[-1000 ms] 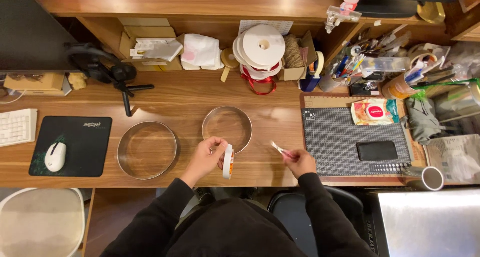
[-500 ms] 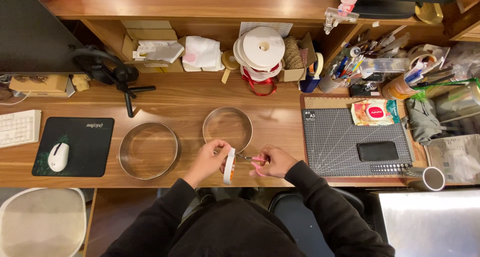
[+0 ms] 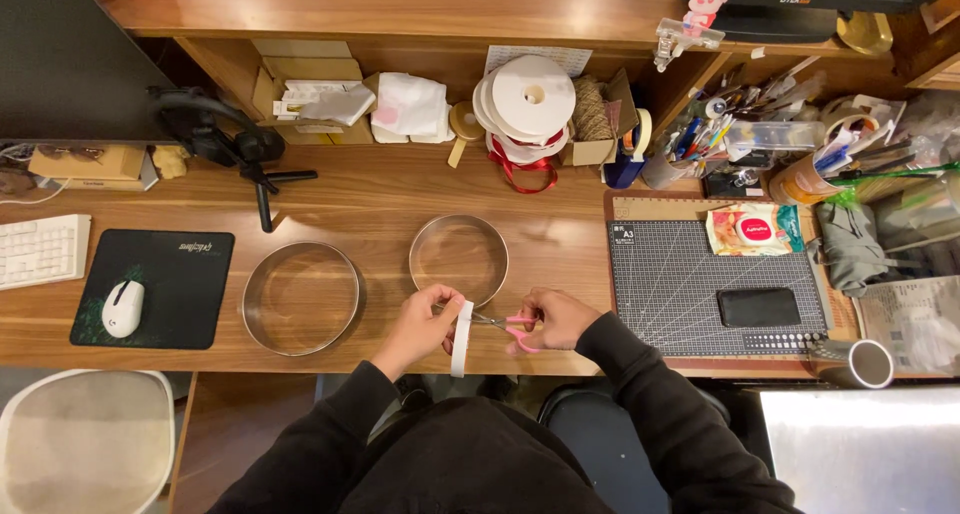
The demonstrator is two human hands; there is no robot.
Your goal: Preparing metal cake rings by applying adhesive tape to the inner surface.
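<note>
White tape strip [image 3: 460, 338] is pinched in your left hand [image 3: 422, 324]; your right hand [image 3: 553, 317] grips pink scissors [image 3: 510, 326], blades at the strip, beside the smaller metal ring [image 3: 459, 259].

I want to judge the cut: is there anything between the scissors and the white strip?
Nothing visible. The pink-handled scissors in the right hand point straight at the white strip held by the left hand, blades reaching it.

Black long-sleeved top, cuffs at wrists, hands bare.
</note>
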